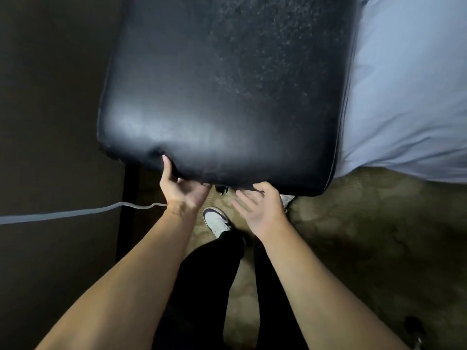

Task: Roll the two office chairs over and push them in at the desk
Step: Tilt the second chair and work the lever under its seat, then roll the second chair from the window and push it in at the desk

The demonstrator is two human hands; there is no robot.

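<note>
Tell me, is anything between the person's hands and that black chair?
Nothing visible. The left hand already grips the near edge of the black chair, thumb on top. The right hand is at the same edge, fingers open and touching it. The desk is out of view, so the route there cannot be judged.

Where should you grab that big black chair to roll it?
By the near edge of the black chair's padded back, from the side where the person stands. That edge is thick and rounded, so fingers can wrap under it. The left hand already holds it, thumb on top, and the right hand is at the same edge. Two hands set apart should help steer it past the bed.
</note>
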